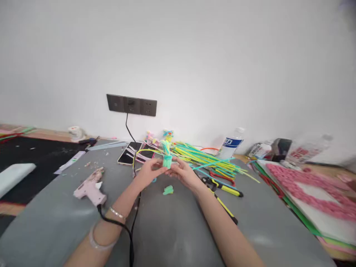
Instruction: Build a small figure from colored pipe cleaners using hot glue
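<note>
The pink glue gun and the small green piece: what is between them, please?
In the head view, the left forearm and a black cable cross between the glue gun and the green piece.

Details of the figure (167,151) are too small to tell. Pink stems (142,156) partly hide the left phone (124,159). The right edge crops the board (328,226).

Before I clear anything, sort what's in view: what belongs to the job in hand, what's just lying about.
Likely the job's:
- green-and-yellow piece, held between left hand and right hand
- yellow and teal stems
- glue gun
- yellow-handled pliers

Probably just lying about:
- phone
- blue-labelled bottle
</note>
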`<state>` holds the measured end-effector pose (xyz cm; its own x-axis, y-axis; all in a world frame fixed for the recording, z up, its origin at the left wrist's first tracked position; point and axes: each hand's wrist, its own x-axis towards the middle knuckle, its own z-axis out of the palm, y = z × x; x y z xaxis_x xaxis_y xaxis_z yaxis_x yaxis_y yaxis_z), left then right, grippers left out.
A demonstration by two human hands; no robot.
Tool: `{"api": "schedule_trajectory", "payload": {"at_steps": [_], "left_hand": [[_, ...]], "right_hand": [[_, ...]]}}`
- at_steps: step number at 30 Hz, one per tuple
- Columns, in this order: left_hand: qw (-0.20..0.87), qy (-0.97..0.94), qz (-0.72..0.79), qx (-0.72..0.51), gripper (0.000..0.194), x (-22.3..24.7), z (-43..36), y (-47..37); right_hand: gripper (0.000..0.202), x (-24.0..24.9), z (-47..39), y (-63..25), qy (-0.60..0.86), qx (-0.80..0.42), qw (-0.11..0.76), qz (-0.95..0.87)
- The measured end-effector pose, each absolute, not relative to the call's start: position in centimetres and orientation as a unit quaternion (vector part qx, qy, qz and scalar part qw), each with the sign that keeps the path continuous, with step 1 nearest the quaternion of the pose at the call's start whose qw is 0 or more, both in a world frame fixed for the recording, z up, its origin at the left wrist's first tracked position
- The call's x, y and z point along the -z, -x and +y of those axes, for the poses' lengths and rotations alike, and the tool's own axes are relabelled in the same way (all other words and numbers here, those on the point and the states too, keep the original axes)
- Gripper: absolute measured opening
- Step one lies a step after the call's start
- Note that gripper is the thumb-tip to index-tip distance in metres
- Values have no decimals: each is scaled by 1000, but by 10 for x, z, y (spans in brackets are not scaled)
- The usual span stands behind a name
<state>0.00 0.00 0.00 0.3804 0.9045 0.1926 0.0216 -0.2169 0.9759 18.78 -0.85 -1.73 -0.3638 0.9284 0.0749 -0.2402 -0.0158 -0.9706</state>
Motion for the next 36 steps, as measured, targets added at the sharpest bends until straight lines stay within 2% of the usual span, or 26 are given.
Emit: {"api": "schedule_trajectory", "payload": {"at_steps": [8,12,16,20,25,29,36], "left_hand": [[554,-632,359,-405,38,3,2,4],[567,-621,363,-402,40,2,2,5],[567,-611,375,-406,38,3,2,6],[568,-602,385,-409,37,4,2,5],[571,-597,387,-410,36,6,3,4],[569,-596,389,-412,35,8,3,4],[568,-600,389,-409,40,9,4,4]], "right_hand": [[52,13,-8,-188,361,-596,437,-568],[45,8,-13,-197,402,-544,404,-617],[34,7,-28,-207,459,-461,366,-666],[35,9,-47,-203,514,-365,338,-700],[20,6,-60,-189,551,-212,227,-774],[18,7,-58,-187,505,-247,219,-798],[20,10,-56,-194,429,-387,271,-770]]}}
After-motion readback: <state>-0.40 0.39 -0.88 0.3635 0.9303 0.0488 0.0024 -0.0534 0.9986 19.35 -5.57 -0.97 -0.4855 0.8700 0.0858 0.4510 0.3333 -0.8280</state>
